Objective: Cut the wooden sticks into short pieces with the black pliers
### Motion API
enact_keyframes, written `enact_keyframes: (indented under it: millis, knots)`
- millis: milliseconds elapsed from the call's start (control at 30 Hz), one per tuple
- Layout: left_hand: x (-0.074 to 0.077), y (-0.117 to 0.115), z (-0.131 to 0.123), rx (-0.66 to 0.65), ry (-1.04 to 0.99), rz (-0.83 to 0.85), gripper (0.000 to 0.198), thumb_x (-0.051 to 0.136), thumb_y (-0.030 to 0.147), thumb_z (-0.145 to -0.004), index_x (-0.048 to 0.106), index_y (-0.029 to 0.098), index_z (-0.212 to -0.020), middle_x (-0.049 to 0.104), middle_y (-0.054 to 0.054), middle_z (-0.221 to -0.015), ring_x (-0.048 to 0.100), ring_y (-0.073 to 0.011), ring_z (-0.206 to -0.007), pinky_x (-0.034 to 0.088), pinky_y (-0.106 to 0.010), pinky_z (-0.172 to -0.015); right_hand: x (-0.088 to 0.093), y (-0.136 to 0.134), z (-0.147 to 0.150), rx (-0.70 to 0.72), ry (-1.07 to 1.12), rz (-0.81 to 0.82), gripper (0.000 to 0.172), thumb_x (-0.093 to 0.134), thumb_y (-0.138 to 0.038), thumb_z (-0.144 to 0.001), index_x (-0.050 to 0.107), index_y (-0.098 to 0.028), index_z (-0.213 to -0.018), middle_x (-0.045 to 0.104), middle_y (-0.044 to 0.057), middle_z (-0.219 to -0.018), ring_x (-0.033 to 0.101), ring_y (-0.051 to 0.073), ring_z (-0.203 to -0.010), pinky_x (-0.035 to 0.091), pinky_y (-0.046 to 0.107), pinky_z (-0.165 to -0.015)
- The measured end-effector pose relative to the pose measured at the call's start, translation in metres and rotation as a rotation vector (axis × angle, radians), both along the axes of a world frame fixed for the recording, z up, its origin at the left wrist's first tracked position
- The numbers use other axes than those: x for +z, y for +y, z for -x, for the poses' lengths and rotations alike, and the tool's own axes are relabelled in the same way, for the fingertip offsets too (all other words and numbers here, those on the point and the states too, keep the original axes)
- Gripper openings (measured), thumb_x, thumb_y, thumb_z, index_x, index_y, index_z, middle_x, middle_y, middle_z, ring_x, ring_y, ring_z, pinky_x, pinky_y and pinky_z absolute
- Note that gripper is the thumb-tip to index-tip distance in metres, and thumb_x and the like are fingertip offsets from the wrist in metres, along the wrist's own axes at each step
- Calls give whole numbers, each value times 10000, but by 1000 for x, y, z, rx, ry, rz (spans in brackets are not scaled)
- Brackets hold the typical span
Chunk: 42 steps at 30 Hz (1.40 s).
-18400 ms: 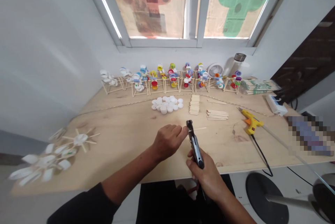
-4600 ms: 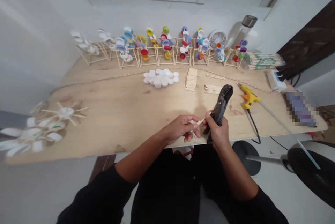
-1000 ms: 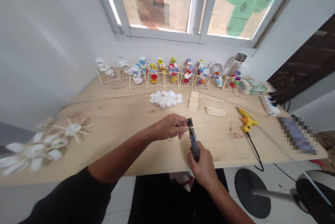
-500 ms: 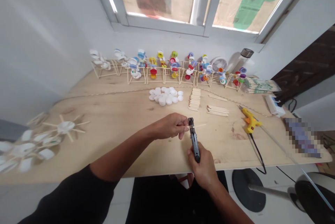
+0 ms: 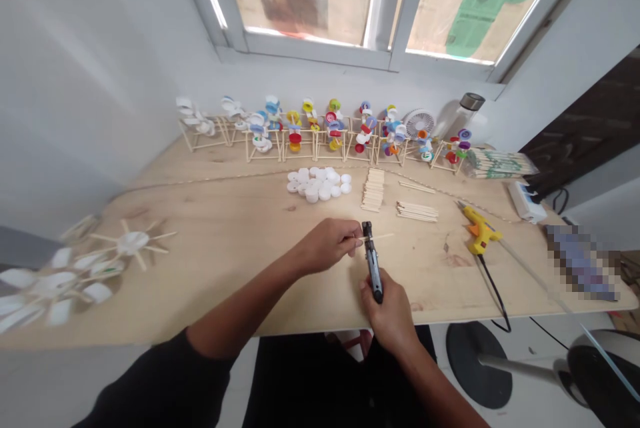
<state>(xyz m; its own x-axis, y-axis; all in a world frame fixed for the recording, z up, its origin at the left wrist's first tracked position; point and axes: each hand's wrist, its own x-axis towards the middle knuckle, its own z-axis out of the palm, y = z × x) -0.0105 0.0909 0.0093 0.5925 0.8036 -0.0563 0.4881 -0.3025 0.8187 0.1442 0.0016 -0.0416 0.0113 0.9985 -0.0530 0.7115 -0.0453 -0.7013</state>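
Note:
My left hand pinches one end of a thin wooden stick above the table. The stick runs rightward through the jaws of dark metal pliers, its free end sticking out past them. Around the handles of the pliers my right hand is closed, near the table's front edge. Beyond both hands lie a cluster of white bottle caps, a stack of short sticks and a small bundle of longer sticks.
Small wheel models with coloured caps line the back of the wooden table. A yellow glue gun with its cord lies right, near a power strip. Spoked stick wheels sit left. A bottle and small fan stand behind.
My left hand has shifted slightly right, closer to the pliers. The stick stays between the jaws, and the right hand keeps its hold, barely moved. The view has shifted a little.

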Motion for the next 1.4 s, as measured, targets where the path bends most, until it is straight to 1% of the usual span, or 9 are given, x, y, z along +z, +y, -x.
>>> enact_keyframes:
  millis: [133,267,367,500,633,733,933,1233,1400]
  knots:
    - [-10,-24,-7,184,112,-364,193,387,253,-847,560,169,-837,615,-45,-779,550,-142,-690,387,-235,-640,3,0,-3,19,117,38,146,455,-308,-779,520,-187,-728,559,-9,-574,520,141,-523,351,218,-491]
    - [-19,-38,-12,266,97,-441,251,341,262,-870,568,168,-923,622,-78,-854,563,-169,-767,404,-264,-688,4,-2,-5,37,209,92,128,454,-302,-786,504,-194,-740,544,-24,-556,514,129,-483,356,213,-474]
    - [-21,-39,-11,320,-29,-341,219,379,279,-859,563,181,-926,627,-57,-837,567,-150,-748,421,-257,-700,5,-4,-6,44,261,97,118,463,-294,-780,504,-192,-739,529,-34,-540,502,119,-452,355,207,-456]
    - [-19,-35,-9,405,-281,-40,205,415,331,-838,529,166,-879,604,-19,-692,545,-111,-594,436,-217,-557,5,-3,-7,35,321,109,127,463,-297,-776,494,-189,-717,498,-46,-497,493,114,-422,354,200,-432]
    - [-16,-34,-11,357,-485,209,223,438,351,-816,486,134,-840,615,-47,-744,527,-94,-545,407,-194,-466,4,-3,-7,31,342,112,118,464,-293,-771,494,-189,-725,492,-51,-493,488,110,-412,361,201,-428]
    - [-14,-35,-14,320,-495,251,207,450,335,-806,471,134,-848,599,-33,-752,471,-66,-487,364,-180,-432,4,-4,-7,31,355,121,110,461,-289,-770,491,-188,-738,494,-50,-507,488,108,-407,368,203,-427]
    - [-11,-36,-18,311,-156,-108,133,434,288,-820,494,169,-812,520,27,-650,471,-90,-563,364,-196,-536,6,-5,-7,43,345,121,105,452,-282,-780,480,-192,-734,494,-47,-524,499,111,-428,375,205,-442]
    - [-22,-39,-24,225,350,-811,196,333,148,-863,529,144,-880,576,-55,-743,529,-168,-672,380,-265,-586,5,-4,-6,31,369,153,108,444,-287,-790,458,-195,-737,487,-47,-520,493,105,-409,382,203,-430]
    - [-34,-33,-22,201,365,-1070,179,360,125,-863,537,107,-878,561,-49,-716,513,-149,-652,399,-263,-595,6,-3,-6,26,371,174,98,452,-274,-779,443,-200,-715,480,-49,-515,492,102,-407,385,202,-435]
